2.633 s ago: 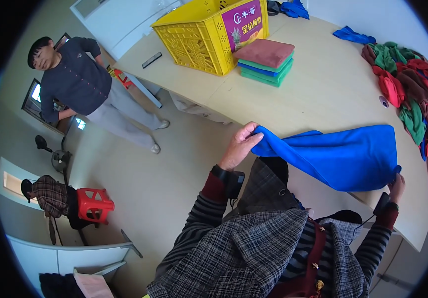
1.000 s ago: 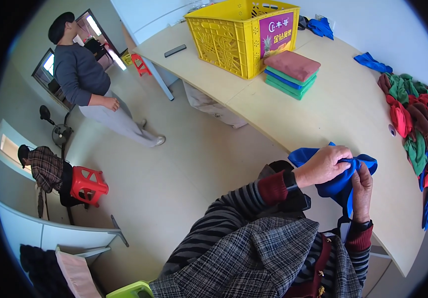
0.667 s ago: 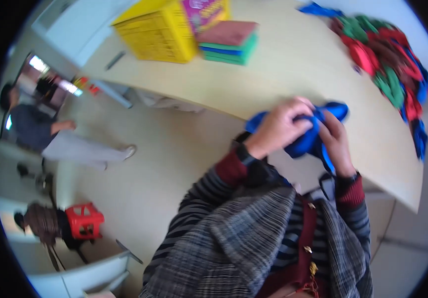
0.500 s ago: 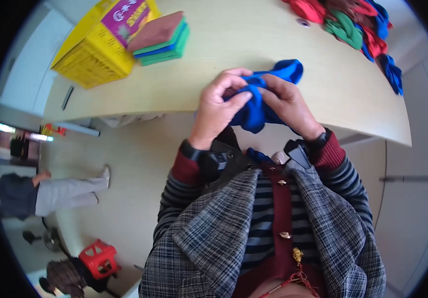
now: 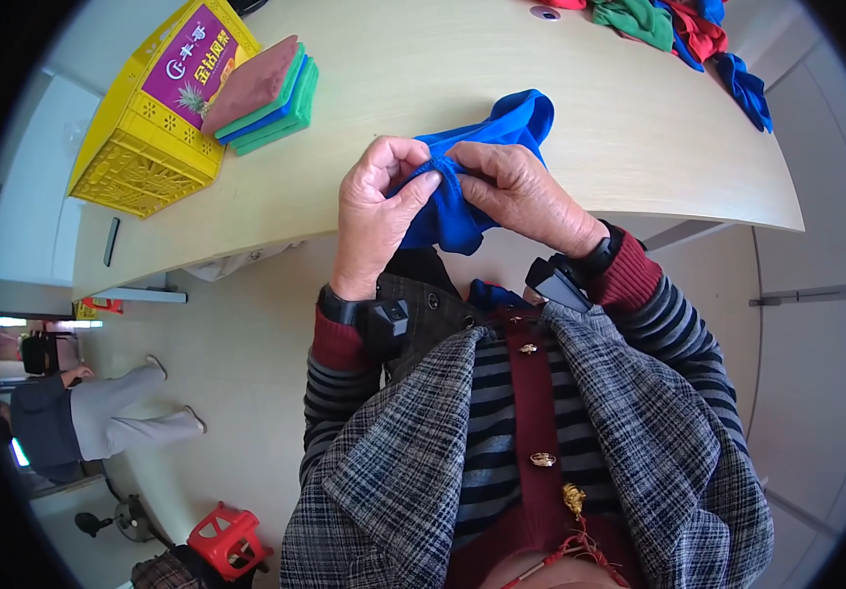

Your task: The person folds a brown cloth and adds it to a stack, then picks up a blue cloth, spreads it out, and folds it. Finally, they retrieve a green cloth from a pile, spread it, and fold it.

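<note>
A blue cloth (image 5: 509, 118) is pinched between both my hands at the table's near edge. Part of it lies on the tabletop, and the rest hangs in folds over the edge. My left hand (image 5: 369, 216) grips a seamed edge between thumb and fingers. Close beside it, my right hand (image 5: 531, 201) pinches the same edge, its thumb pressed on the fabric. To the left stands a stack of folded cloths (image 5: 254, 88), reddish brown on top, blue and green below. A loose heap of red, green and blue cloths (image 5: 639, 22) lies at the far right.
A yellow box (image 5: 148, 147) with a purple label stands at the table's left, against the folded stack. Near it lies a dark flat bar (image 5: 111, 241) on the table (image 5: 344, 88). Behind, at left, are a person (image 5: 99, 412), a red stool (image 5: 228, 542) and a fan (image 5: 133, 518).
My view has shifted, so the table contents sit further left and higher. My hands still pinch the blue cloth, with its seamed edge now showing between them. The person at left has changed stance.
</note>
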Motion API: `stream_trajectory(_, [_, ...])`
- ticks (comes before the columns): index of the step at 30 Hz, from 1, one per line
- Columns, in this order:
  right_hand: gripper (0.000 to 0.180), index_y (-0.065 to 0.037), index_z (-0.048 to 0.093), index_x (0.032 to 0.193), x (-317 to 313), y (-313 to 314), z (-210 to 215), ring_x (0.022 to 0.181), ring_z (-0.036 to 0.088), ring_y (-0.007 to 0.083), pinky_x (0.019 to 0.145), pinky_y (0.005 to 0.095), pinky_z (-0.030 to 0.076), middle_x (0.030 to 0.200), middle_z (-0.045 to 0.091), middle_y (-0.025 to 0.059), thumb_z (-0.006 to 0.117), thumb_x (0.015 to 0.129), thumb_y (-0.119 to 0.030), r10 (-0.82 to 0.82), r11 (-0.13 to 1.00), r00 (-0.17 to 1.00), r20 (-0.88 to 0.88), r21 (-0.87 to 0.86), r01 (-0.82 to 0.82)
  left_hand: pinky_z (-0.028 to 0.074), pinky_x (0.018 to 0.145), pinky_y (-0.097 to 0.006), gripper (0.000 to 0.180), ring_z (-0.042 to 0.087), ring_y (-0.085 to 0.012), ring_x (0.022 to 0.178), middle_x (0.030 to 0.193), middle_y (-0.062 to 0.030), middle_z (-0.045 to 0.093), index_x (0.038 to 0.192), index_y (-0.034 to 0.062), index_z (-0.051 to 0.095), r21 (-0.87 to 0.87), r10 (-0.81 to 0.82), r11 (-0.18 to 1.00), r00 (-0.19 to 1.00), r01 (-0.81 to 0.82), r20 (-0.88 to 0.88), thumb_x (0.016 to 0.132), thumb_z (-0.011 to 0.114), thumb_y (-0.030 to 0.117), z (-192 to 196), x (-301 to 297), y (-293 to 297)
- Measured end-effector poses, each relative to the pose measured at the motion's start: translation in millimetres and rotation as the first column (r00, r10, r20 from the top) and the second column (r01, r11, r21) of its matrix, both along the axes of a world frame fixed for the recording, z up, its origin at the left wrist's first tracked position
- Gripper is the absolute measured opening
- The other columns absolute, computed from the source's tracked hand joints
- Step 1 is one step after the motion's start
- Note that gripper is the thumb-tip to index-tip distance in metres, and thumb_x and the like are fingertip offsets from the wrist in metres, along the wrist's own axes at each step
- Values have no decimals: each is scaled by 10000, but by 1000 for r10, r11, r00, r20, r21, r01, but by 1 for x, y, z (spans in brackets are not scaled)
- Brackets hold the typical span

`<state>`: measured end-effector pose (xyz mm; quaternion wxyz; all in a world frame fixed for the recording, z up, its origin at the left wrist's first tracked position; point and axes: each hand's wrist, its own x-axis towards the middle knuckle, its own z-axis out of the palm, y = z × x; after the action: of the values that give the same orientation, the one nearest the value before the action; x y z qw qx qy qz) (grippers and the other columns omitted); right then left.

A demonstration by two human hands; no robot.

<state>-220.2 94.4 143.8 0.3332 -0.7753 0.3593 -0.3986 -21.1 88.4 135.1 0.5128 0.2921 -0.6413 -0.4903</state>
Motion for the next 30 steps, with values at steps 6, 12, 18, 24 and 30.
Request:
stream_trajectory(6, [252, -12, 631, 1140, -20, 8, -4, 848, 681, 251, 766, 340, 550, 921, 674, 135, 605, 890, 0, -66, 996, 993, -102, -62, 59, 484, 811, -225, 113, 577, -79, 883, 955, -17, 623, 1037, -1, 616, -266, 199, 956, 938, -123, 283, 932, 657, 9, 14, -10, -4])
stream_trajectory(12, [258, -19, 635, 1062, -78, 6, -49, 880, 669, 353, 772, 407, 547, 913, 665, 157, 610, 806, -33, -491, 856, 811, -317, -350, 381, 488, 782, -225, 111, 575, -78, 855, 921, -13, 626, 1056, -5, 616, -376, 283, 904, 944, -203, 170, 958, 644, 40, 49, -7, -23])
stream_trajectory(18, [212, -18, 644, 1038, -120, 9, -68, 802, 688, 306, 723, 381, 554, 865, 676, 133, 586, 843, -75, -643, 766, 649, -407, -330, 551, 457, 804, -194, 98, 559, -55, 874, 955, 19, 626, 1068, 13, 625, -386, 300, 880, 954, -279, -4, 989, 629, 71, 79, -13, -24])
stream_trajectory(24, [204, -3, 659, 1038, -146, -2, -53, 669, 676, 163, 646, 296, 578, 793, 691, 94, 537, 947, -139, -453, 622, 867, -208, 622, 475, 448, 821, -183, 97, 555, -46, 902, 975, 30, 619, 1082, 21, 623, -425, 340, 854, 940, -301, 17, 997, 619, 68, 81, 2, -25])
stream_trajectory(30, [234, -2, 655, 1069, -175, -23, 9, 628, 662, 130, 598, 251, 577, 764, 683, 66, 490, 992, -149, -390, 748, 879, -272, 463, 475, 450, 815, -191, 101, 555, -46, 913, 974, 29, 619, 1092, 23, 620, -415, 384, 846, 922, -335, 38, 1000, 612, 65, 81, 28, -36])
